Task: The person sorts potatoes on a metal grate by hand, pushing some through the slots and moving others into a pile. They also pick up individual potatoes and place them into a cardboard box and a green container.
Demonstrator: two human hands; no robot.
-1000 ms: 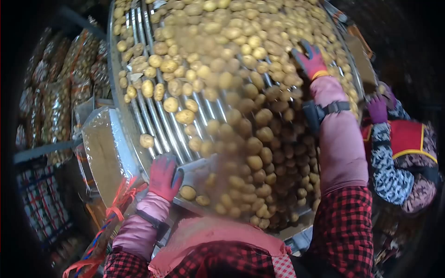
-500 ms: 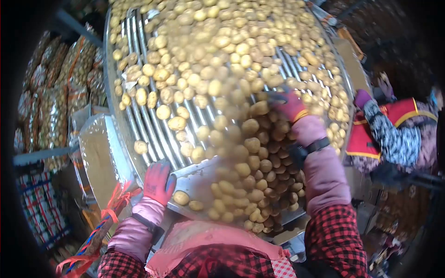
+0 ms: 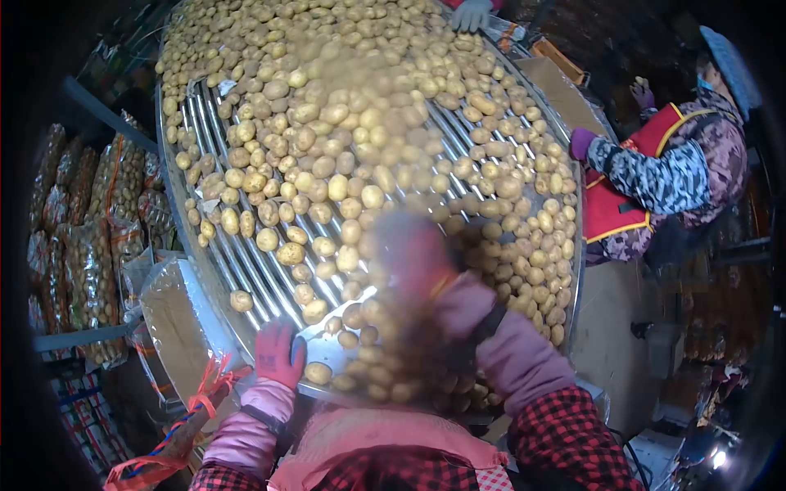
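Observation:
My left hand (image 3: 278, 353), in a red-pink glove, rests on the near left edge of the roller table (image 3: 214, 260), its thumb apart from its fingers. Close by its thumb lies a single potato (image 3: 318, 373) on the metal chute plate (image 3: 323, 348). Over the near middle of the rollers is my right hand (image 3: 413, 254), also gloved, above the heap of potatoes. Motion and a smudge on the lens smear its fingers, so their hold cannot be made out. Potatoes (image 3: 368, 196) cover much of the rollers and pile up below my right forearm.
On the right stands a co-worker (image 3: 655, 172) in a red apron, with a purple-gloved hand at the table rim. Another person's grey glove (image 3: 471, 15) shows at the far edge. Filled potato bags (image 3: 90, 245) are stacked left. A ribbon-wrapped pole (image 3: 192, 413) stands beside my left arm.
My right hand has moved left across the potatoes. The heap on the chute looks smaller. The view has shifted, and a grey glove now shows at the far edge. My left hand stays on the rim.

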